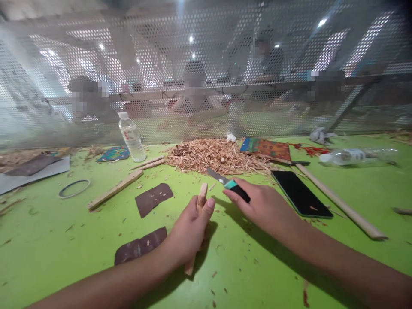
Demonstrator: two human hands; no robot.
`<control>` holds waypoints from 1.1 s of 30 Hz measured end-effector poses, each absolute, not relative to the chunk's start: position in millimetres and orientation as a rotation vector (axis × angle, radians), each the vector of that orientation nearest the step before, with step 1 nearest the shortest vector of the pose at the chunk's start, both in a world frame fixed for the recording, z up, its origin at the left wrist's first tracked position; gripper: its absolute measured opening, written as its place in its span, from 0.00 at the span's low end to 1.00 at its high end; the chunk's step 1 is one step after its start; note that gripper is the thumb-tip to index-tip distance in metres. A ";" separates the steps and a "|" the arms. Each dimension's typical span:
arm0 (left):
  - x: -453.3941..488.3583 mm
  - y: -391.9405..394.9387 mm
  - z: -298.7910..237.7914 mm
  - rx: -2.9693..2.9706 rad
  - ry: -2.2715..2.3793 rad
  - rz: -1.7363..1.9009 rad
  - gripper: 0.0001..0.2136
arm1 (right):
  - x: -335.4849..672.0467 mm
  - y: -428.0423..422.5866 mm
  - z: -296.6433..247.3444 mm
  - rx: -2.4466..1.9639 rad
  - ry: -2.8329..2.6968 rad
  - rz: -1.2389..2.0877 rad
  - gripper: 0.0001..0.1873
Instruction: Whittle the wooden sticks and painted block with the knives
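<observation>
My left hand (190,229) is closed around a short wooden stick (202,196); the stick's top pokes out above my thumb and its lower end shows below my palm. My right hand (262,206) grips a small knife (225,181) with a teal and black handle, the grey blade pointing up and left, just right of the stick's top. Both hands hover over a green table (80,266). A heap of wood shavings (215,155) lies just beyond the hands.
Two dark sandpaper pieces (153,198) lie left of my hands. A phone (301,194) and a long wooden dowel (341,204) lie right. A water bottle (131,136) stands at the back left, another lies at the right. Wood strips (116,189), a rubber ring (74,188), a perforated screen behind.
</observation>
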State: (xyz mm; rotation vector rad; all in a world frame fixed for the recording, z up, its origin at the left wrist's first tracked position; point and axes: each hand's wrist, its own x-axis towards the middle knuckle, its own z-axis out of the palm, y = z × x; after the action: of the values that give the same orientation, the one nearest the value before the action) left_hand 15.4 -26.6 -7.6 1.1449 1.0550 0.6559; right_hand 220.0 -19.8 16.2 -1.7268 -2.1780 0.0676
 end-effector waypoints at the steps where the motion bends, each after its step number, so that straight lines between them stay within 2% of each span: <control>1: 15.2 -26.1 -7.2 1.158 1.047 0.665 0.25 | 224.4 -17.0 16.7 -1.697 -2.168 0.084 0.26; 8: 8.8 -21.2 -7.9 1.203 0.901 0.643 0.20 | 226.3 -21.1 15.9 -1.473 -2.286 0.330 0.22; 12: 5.9 -19.4 -4.6 1.139 0.842 0.617 0.23 | 223.6 -24.4 20.4 -1.378 -2.390 0.453 0.19; 16: 5.7 -19.3 -0.6 1.226 0.851 0.518 0.28 | 227.4 -24.7 23.7 -1.283 -2.471 0.469 0.19; 19: 6.4 -20.1 -0.3 1.260 0.842 0.530 0.28 | 228.6 -25.1 22.9 -1.242 -2.488 0.459 0.19; 27: 9.5 -22.5 -3.8 1.264 0.980 0.528 0.29 | 220.4 -30.9 17.0 -1.359 -2.505 0.310 0.20; 33: 15.6 -23.8 -6.9 1.249 1.029 0.581 0.27 | 212.7 -33.6 23.2 -1.586 -2.307 0.371 0.20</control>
State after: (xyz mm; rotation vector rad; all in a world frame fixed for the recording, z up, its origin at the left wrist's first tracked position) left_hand 15.6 -23.8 -6.9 1.2491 1.0290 0.5814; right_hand 212.7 -33.6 23.2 -1.5858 -2.3069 0.3714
